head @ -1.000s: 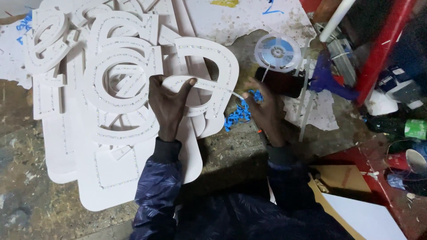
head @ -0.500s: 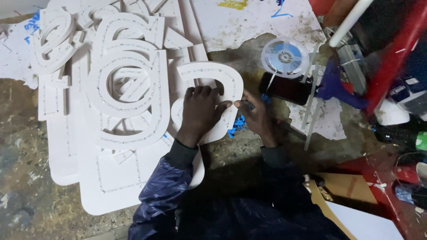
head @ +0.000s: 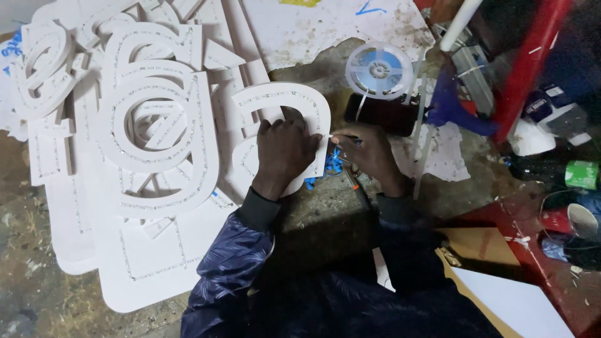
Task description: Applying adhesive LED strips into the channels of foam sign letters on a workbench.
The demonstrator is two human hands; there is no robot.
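A: Head view, looking straight down. At centre, left hand [head: 285,150] pressed flat, fingers spread, on a white curved foam letter [head: 285,106] lying on the counter [head: 325,206].

B: And the other hand?

A: Right hand [head: 369,153] just at 3 o'clock of the left, fingers pinched together on a thin tool [head: 341,136] whose tip meets the letter's right edge. Tool small; kind hard to tell.

B: Around the letter?

A: At 9 o'clock, a pile of white cut-out letters [head: 156,125] with dotted outlines, stacked on larger white boards [head: 150,263]. At 1 o'clock, a clear reel with a blue core [head: 379,69], with a dark flat slab [head: 388,116] just below it. Small blue scraps [head: 332,164] between the two hands, partly under the letter's lower edge.

B: Farther out?

A: At 3 o'clock, a red post [head: 529,69] leaning across the corner, a white tube [head: 460,25] beside it, a green can [head: 582,174] and a paper cup [head: 579,220] near the right edge. At 5 o'clock, brown card [head: 482,245] and a white sheet [head: 513,300]. At 6 o'clock, dark blue patterned sleeves [head: 231,269].
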